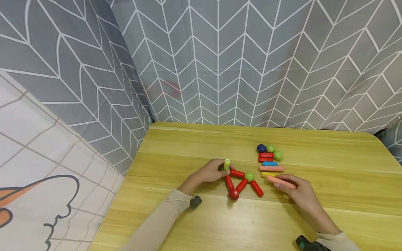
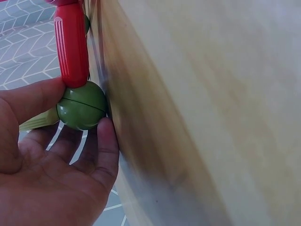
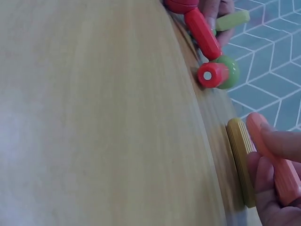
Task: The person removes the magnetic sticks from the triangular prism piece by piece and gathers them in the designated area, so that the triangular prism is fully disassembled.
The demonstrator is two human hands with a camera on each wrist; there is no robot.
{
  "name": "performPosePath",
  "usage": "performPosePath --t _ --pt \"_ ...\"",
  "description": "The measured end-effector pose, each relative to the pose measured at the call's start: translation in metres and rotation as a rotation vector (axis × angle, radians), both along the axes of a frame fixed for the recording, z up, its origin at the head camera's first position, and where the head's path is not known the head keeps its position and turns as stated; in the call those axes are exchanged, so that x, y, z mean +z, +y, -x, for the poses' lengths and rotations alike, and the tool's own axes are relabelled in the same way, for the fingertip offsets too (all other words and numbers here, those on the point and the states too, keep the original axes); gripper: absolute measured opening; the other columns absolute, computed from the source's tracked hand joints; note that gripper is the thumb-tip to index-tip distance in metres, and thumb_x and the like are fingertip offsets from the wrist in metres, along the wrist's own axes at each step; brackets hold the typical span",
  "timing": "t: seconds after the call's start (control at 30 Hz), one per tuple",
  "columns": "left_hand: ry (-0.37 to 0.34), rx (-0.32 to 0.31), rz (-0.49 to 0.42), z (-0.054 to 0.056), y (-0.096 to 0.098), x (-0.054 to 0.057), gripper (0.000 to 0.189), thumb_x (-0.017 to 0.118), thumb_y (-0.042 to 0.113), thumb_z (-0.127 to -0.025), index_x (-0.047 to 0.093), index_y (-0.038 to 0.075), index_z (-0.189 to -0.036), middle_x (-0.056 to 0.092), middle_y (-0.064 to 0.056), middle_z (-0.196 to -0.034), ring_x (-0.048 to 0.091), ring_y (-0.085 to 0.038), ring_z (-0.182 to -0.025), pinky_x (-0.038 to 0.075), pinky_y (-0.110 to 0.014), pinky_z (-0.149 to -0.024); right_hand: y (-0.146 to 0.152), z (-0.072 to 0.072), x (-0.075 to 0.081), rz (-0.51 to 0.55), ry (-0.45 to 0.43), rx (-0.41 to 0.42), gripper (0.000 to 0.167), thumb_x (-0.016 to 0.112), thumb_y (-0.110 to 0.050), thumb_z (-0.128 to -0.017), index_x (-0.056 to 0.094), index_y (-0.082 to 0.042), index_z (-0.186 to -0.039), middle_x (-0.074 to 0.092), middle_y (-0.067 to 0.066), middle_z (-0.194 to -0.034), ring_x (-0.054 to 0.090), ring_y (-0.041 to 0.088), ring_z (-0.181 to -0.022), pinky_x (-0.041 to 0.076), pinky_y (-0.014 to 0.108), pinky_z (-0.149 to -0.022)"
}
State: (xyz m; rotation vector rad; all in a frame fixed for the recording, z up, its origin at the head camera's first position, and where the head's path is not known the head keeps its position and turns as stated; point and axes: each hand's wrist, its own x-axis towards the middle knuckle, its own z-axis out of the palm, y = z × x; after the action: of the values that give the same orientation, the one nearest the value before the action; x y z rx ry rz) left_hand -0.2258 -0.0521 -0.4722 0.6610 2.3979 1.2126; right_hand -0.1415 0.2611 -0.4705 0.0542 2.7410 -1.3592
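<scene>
A figure of magnetic rods and balls lies on the table. Red rods (image 1: 241,185) link a red ball (image 1: 233,194), a light green ball (image 1: 249,176) and another green ball (image 2: 82,105). My left hand (image 1: 214,170) grips that last ball, thumb on one side and fingers on the other; in the head view the ball is mostly hidden. From it a yellow-green rod (image 1: 226,164) sticks up. One red rod (image 1: 257,188) reaches out from the light green ball, its far end free. My right hand (image 1: 296,192) pinches a salmon-pink rod (image 1: 281,182) just above a yellow rod (image 3: 241,160).
Behind my right hand lie loose pieces: a pink rod (image 1: 271,168), a blue rod (image 1: 270,163), short red rods (image 1: 266,155), a dark blue ball (image 1: 261,148) and two green balls (image 1: 277,155). A patterned grey curtain (image 1: 207,62) hangs along the wooden table's (image 1: 188,139) back edge.
</scene>
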Motion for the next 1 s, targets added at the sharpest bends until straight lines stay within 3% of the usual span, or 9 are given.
performPosePath --t 0.17,0.23,0.4,0.5,0.67,0.83,1.0 --pt "0.007 0.001 0.0 -0.0005 0.0004 0.0014 0.022 0.062 0.008 -0.097 0.072 0.011 -0.117 0.071 -0.007 -0.119 0.059 -0.019 -0.116 0.046 -0.036 -0.105 0.0076 -0.0015 -0.0017 0.053 -0.051 -0.033 0.05 0.071 -0.041 -0.093 0.067 -0.008 -0.131 0.071 -0.009 -0.118 0.052 -0.014 -0.093 0.051 0.019 -0.071" --pt "0.009 0.001 0.004 -0.0004 0.0006 0.0011 0.021 0.063 0.009 -0.097 0.072 0.012 -0.116 0.071 -0.007 -0.119 0.06 -0.018 -0.116 0.046 -0.035 -0.105 0.0092 -0.0031 -0.002 0.064 -0.071 -0.025 0.05 0.068 -0.041 -0.094 0.066 -0.007 -0.131 0.072 -0.005 -0.121 0.052 -0.015 -0.094 0.049 0.018 -0.073" --pt "0.008 0.002 0.011 -0.0001 0.0002 0.0015 0.021 0.063 0.009 -0.097 0.072 0.013 -0.116 0.071 -0.006 -0.117 0.059 -0.018 -0.115 0.046 -0.035 -0.105 0.011 -0.0044 -0.0027 0.098 -0.106 -0.034 0.052 0.068 -0.038 -0.095 0.063 -0.002 -0.133 0.07 -0.016 -0.096 0.051 -0.003 -0.077 0.044 0.021 -0.061" --pt "0.005 0.002 0.018 -0.0003 0.0001 0.0016 0.021 0.063 0.009 -0.097 0.071 0.013 -0.116 0.07 -0.006 -0.117 0.059 -0.018 -0.115 0.046 -0.035 -0.106 0.0104 -0.0049 -0.0033 0.076 -0.105 -0.049 0.055 0.069 -0.038 -0.094 0.063 0.002 -0.132 0.07 -0.006 -0.095 0.048 0.002 -0.07 0.043 0.023 -0.056" --pt "-0.001 0.005 0.029 -0.0004 0.0 0.0004 0.022 0.062 0.01 -0.098 0.071 0.013 -0.118 0.07 -0.006 -0.117 0.058 -0.018 -0.116 0.045 -0.036 -0.108 0.0083 -0.0065 -0.0058 -0.086 0.026 -0.047 0.048 0.075 -0.034 -0.091 0.069 0.001 -0.122 0.073 0.02 -0.114 0.053 -0.004 -0.082 0.047 0.021 -0.062" --pt "-0.012 0.014 0.023 -0.0015 -0.0002 0.0016 0.021 0.063 0.01 -0.098 0.071 0.012 -0.117 0.069 -0.007 -0.117 0.058 -0.019 -0.116 0.045 -0.038 -0.108 0.0077 -0.0063 -0.0077 -0.185 0.134 -0.024 0.036 0.08 -0.029 -0.087 0.074 -0.005 -0.114 0.074 0.019 -0.112 0.064 0.015 -0.093 0.047 0.02 -0.067" --pt "-0.012 0.015 0.014 -0.0016 -0.0003 0.0022 0.021 0.063 0.01 -0.098 0.071 0.011 -0.117 0.069 -0.007 -0.117 0.058 -0.019 -0.115 0.045 -0.038 -0.107 0.0082 -0.0059 -0.0092 -0.223 0.172 -0.003 0.03 0.081 -0.024 -0.086 0.076 -0.007 -0.11 0.075 0.018 -0.112 0.067 0.034 -0.101 0.047 0.022 -0.07"
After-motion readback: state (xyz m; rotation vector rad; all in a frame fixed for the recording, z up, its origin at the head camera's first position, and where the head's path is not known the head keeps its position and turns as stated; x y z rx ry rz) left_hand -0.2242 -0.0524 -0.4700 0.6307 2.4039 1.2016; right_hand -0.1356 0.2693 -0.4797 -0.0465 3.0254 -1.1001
